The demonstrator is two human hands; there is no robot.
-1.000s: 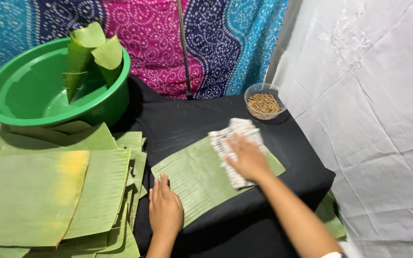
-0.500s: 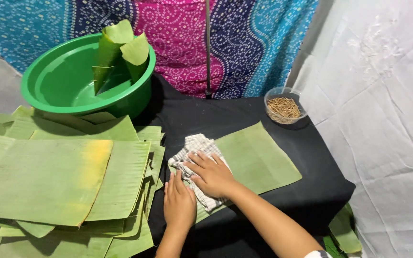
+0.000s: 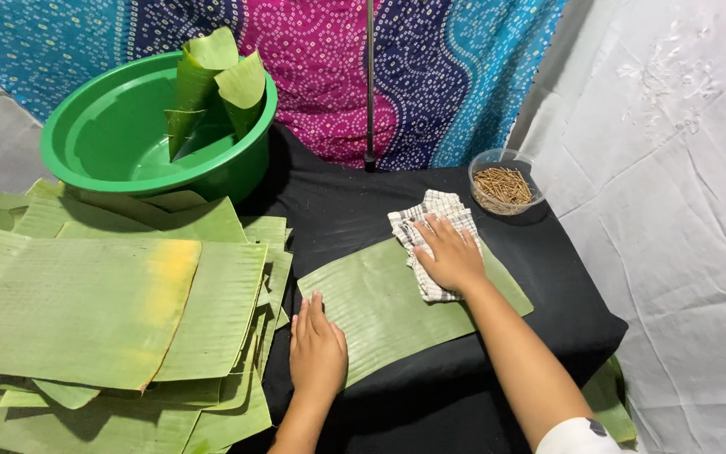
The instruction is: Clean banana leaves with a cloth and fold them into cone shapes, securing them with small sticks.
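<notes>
Green leaf (image 3: 380, 307) is lying mid-frame on black table (image 3: 548, 252). Right hand (image 3: 451, 252), fingers spread, is pressing checked cloth (image 3: 426, 214) onto leaf's upper right. Left hand (image 3: 317, 349) is resting flat, open, on leaf's lower-left edge.

One head-worn view looks steeply down, from close above, at the black table (image 3: 338, 210)

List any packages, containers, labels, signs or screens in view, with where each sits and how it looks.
No labels, signs or screens show.
Clear plastic tub: far right of the black table, round, holding thin brown sticks.
Green basin: far left, round, holding rolled leaf cones.
</notes>
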